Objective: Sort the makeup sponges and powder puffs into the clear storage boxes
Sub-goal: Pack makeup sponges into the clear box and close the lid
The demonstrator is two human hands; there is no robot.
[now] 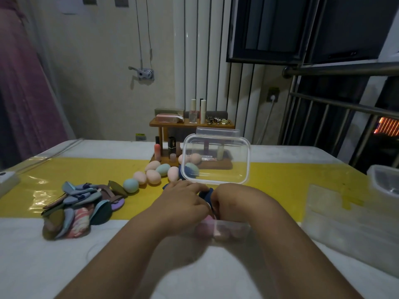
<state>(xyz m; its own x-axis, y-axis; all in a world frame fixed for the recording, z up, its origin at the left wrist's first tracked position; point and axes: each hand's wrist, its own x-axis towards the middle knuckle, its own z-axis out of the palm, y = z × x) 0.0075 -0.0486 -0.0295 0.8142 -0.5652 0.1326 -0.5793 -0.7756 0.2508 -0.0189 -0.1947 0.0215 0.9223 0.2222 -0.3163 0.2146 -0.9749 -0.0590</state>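
Note:
A clear storage box [241, 228] stands in front of me with its lid [216, 158] raised upright behind it; pink sponges [222, 231] show through its front wall. My left hand [183, 200] and my right hand [234, 201] meet above the box, and both pinch a dark blue puff [205, 194] between them. Egg-shaped makeup sponges [153, 175] in pink and pale green lie in a row on the yellow mat [280, 182]. At the left lies a pile of flat powder puffs [79, 206] in blue, grey, olive and pink.
A wooden cosmetics stand [190, 124] with bottles and lipsticks is behind the lid. Another clear box [384, 182] sits at the right table edge, with a clear plastic bag [345, 223] in front of it. A small white device [6, 176] is at the left edge.

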